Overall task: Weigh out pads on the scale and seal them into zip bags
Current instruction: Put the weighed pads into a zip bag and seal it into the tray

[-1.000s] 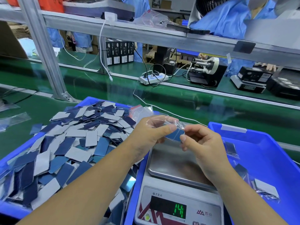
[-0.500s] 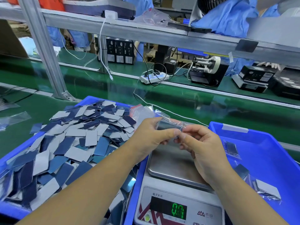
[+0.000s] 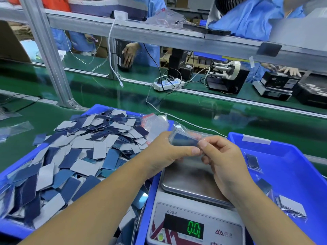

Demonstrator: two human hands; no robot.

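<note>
A small clear zip bag (image 3: pixel 184 138) with dark blue pads inside hangs in the air between the person's two hands, above the far edge of the scale's (image 3: pixel 192 200) steel pan, which it does not touch. The bag lies roughly crosswise to the person, its long axis running left to right, so each hand has one end of it. The left hand (image 3: pixel 166 152) holds the left end, thumb stretched along the near edge and fingers curled behind the plastic; the right hand (image 3: pixel 221 156) pinches the right end between thumb and fingertips. Which edge carries the zip strip cannot be told for sure, though the thumbs meet along the near lower edge, which suggests the seal is being pressed there. The coming move probably turns on this: both hands are already on the bag, and the blue bin (image 3: pixel 292 167) holding finished bags lies to the right, just beside the scale, so the right hand is the nearer one to carry the bag across. The bin of loose pads (image 3: pixel 79 152), blue and grey, sits on the left, just beside the left forearm. The pan is bare and the green display (image 3: pixel 193 228) seems to read zero, so the next portion has not yet been weighed.
</note>
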